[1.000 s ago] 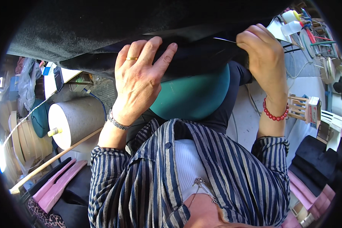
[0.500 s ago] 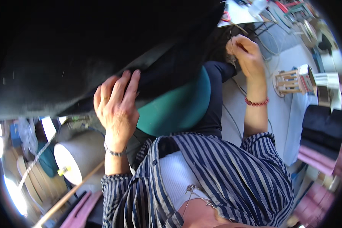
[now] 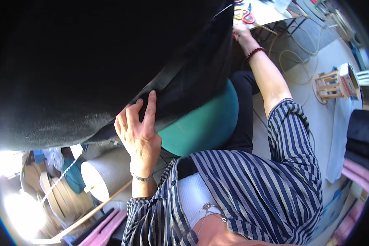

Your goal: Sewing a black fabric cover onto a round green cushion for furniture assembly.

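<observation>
A large black sheet of leather-like material [image 3: 90, 82] fills the upper left, its lower edge folded. My left hand [image 3: 141, 135] is at that edge, its index finger stretched over the surface and the other visible fingers bent. Its thumb is hidden, apparently under the edge. Far up, my right arm reaches out straight, and my right hand [image 3: 242, 35] is closed beside the sheet's right border, partly hidden by it. What it holds cannot be made out. A thin shiny line [image 3: 223, 11] crosses the dark material near that hand. Below the sheet sits a smooth green rounded surface [image 3: 201, 127].
Scissors with red handles [image 3: 248, 17] lie on a white table [image 3: 266, 14] beyond my right hand. Coiled cable [image 3: 295, 65] runs on the floor. A small wooden stool [image 3: 330, 86] stands at right, a big pale roll [image 3: 110, 172] at lower left, a wooden pole [image 3: 94, 211] near it.
My right hand, earlier raised with a thin needle-like piece at its fingers, has moved up and away to the sheet's far border. My left hand stays on the sheet with its fingers shifted.
</observation>
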A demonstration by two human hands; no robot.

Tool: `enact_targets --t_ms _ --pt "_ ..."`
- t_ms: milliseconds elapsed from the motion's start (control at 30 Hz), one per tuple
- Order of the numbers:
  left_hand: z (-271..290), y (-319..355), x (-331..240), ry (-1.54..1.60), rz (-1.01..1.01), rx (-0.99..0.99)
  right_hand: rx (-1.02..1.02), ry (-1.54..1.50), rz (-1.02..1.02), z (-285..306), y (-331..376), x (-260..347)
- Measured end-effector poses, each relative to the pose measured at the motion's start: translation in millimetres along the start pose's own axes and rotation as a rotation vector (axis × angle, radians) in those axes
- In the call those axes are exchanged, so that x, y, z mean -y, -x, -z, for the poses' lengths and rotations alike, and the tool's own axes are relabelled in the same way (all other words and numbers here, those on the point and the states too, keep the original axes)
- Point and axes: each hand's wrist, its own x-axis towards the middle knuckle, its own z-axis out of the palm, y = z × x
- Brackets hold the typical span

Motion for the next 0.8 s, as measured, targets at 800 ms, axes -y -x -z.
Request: enact_targets --t_ms 800 --pt "-27 1 13 0.2 -0.028 -0.19 0.712 1.381 1.462 -193 250 129"
